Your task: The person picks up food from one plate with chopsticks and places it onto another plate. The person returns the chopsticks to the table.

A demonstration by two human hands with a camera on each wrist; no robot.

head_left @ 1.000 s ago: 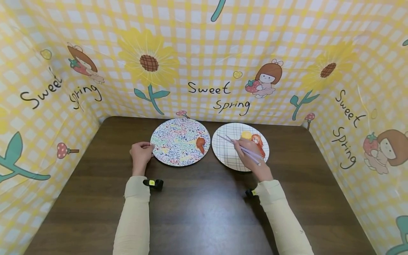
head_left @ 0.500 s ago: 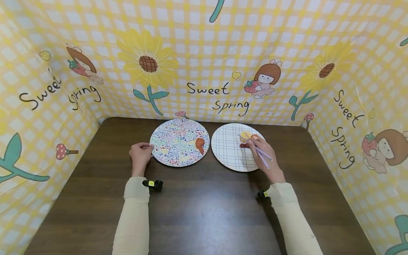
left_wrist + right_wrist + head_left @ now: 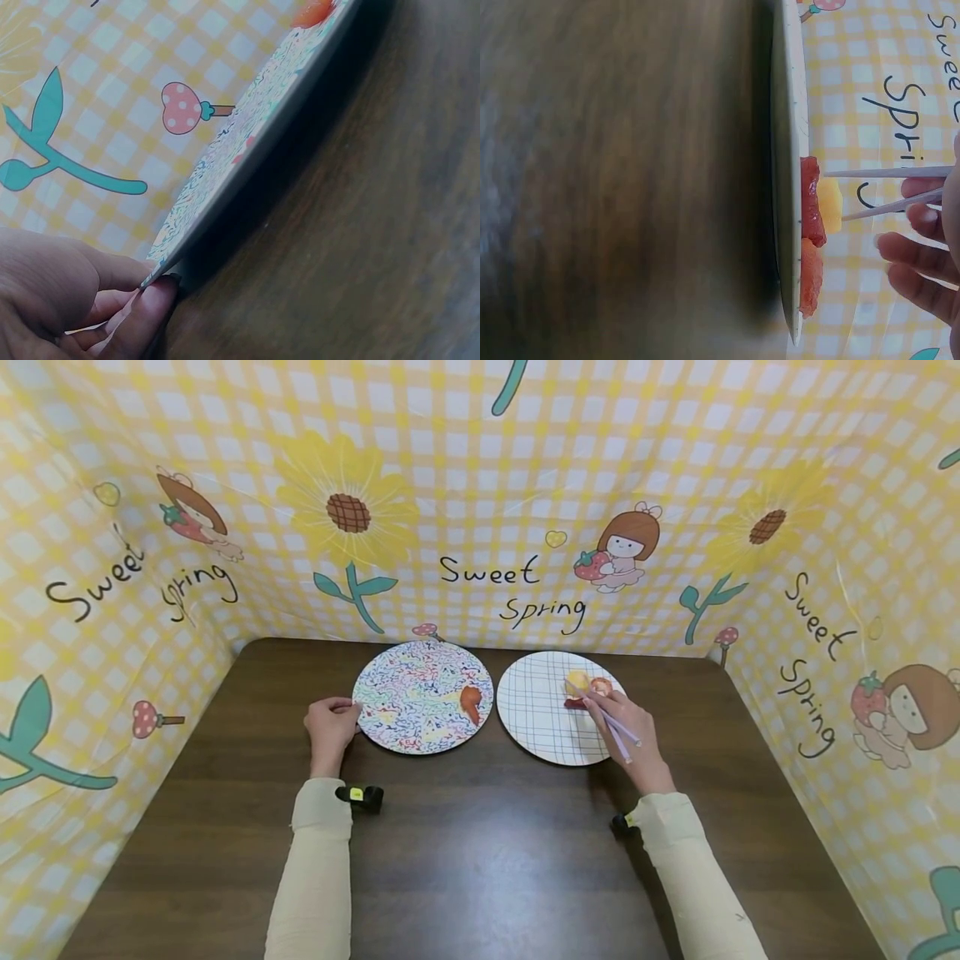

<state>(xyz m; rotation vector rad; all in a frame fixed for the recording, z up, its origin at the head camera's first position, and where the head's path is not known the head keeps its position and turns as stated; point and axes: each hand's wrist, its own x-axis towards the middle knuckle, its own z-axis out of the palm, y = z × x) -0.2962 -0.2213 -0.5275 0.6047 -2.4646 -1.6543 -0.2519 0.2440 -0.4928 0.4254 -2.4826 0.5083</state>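
My left hand (image 3: 330, 727) pinches the left rim of a round plate (image 3: 408, 710) covered in coloured squiggles; in the left wrist view the thumb lies above the edge and fingers below it. An orange-brown drumstick-shaped food piece (image 3: 470, 703) lies near that plate's right side. A pair of pale purple chopsticks (image 3: 617, 732) is held in my right hand (image 3: 630, 727) over the grid-lined plate (image 3: 528, 718). Their parted tips are right at a yellow food piece (image 3: 829, 204). Beside it on the plate are a dark red strip (image 3: 811, 196) and a reddish-orange piece (image 3: 811, 279).
Both plates stand side by side at the back of a dark wooden table (image 3: 465, 860). A yellow checked cloth (image 3: 465, 485) hangs behind and along both sides. Black wrist cameras are strapped to both wrists.
My right hand has moved right and slightly down from across the grid plate, bringing the chopstick tips back to the yellow piece, with the dark red strip now showing beside it. My left hand stays put.
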